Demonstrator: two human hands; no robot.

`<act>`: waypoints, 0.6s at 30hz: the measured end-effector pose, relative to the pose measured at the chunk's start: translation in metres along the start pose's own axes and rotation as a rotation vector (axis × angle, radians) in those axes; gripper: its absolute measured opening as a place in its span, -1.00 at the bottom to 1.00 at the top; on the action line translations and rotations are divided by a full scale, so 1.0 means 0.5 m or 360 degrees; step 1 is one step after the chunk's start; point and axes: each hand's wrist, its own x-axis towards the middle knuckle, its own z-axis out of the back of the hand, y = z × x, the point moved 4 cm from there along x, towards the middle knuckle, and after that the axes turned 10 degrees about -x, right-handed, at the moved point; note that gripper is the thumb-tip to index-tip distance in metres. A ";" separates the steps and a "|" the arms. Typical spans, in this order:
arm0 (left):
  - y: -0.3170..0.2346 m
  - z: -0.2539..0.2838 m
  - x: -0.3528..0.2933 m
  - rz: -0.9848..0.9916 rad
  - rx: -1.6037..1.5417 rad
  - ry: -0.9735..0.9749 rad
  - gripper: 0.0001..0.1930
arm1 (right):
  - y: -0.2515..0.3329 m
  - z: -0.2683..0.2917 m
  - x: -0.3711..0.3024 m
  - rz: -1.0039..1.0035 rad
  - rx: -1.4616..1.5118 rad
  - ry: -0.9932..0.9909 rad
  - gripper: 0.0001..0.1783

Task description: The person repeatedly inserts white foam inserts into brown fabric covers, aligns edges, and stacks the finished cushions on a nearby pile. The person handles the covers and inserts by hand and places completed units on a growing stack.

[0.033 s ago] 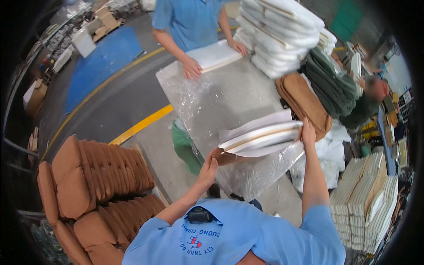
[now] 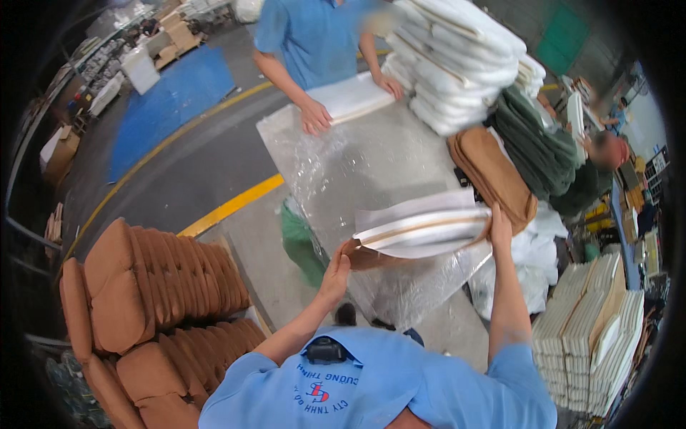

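Observation:
A white foam cushion pad (image 2: pixel 421 232) with a tan line along its edge is held up at the near side of the table. A brown fabric cover (image 2: pixel 386 259) wraps its lower side and ends, and a thin white sheet (image 2: pixel 411 207) stands behind it. My left hand (image 2: pixel 334 277) pinches the cover at the left corner. At the opposite end, my right hand (image 2: pixel 501 229) is closed round the cover's edge; its fingertips are partly hidden. Beyond, a co-worker's hands (image 2: pixel 316 118) rest on another white pad (image 2: pixel 350 96).
Clear plastic film covers the table (image 2: pixel 371 157). To its right lie folded brown covers (image 2: pixel 493 171), dark green covers (image 2: pixel 536 143) and stacked white pads (image 2: pixel 457 64). Brown cushions (image 2: pixel 179 286) are piled at left, and white pads (image 2: pixel 579 329) at right.
More of the brown cover shows below the pad and at its right end. My hands stay at the two ends, with only a slight shift. The co-worker's hands have hardly moved.

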 end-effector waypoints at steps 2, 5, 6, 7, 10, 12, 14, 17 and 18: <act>-0.002 0.011 0.059 -0.0082 -0.0281 -0.0014 -0.36 | -0.038 0.026 -0.091 0.0069 0.0191 -0.0116 -0.28; 0.003 0.021 0.154 -0.0067 -0.0536 -0.0265 -0.44 | -0.083 0.032 -0.277 0.0133 0.0013 -0.0238 -0.42; -0.003 0.014 0.190 -0.0032 -0.0631 -0.0278 -0.46 | -0.078 0.037 -0.345 0.0332 0.0004 -0.0383 -0.53; -0.028 -0.011 0.252 -0.0079 -0.0671 -0.0337 -0.52 | -0.104 0.027 -0.386 0.0018 0.0277 -0.0220 -0.61; -0.039 -0.029 0.382 -0.0067 -0.0796 -0.0258 -0.55 | -0.028 -0.006 -0.553 -0.0161 0.1021 0.0226 -0.77; -0.086 -0.012 0.474 -0.0363 -0.0492 -0.0331 -0.57 | 0.064 -0.012 -0.623 -0.0267 0.1353 0.0461 -0.71; -0.090 -0.071 0.538 -0.0296 -0.0638 -0.0276 -0.57 | 0.103 -0.008 -0.669 -0.0477 0.1620 0.0705 -0.69; -0.029 -0.199 0.558 0.0036 -0.0739 -0.0033 -0.56 | 0.073 -0.030 -0.676 -0.0656 0.1783 0.1119 -0.69; -0.004 -0.231 0.547 0.0119 -0.0788 0.0079 -0.55 | 0.057 -0.039 -0.680 -0.0683 0.1801 0.1286 -0.70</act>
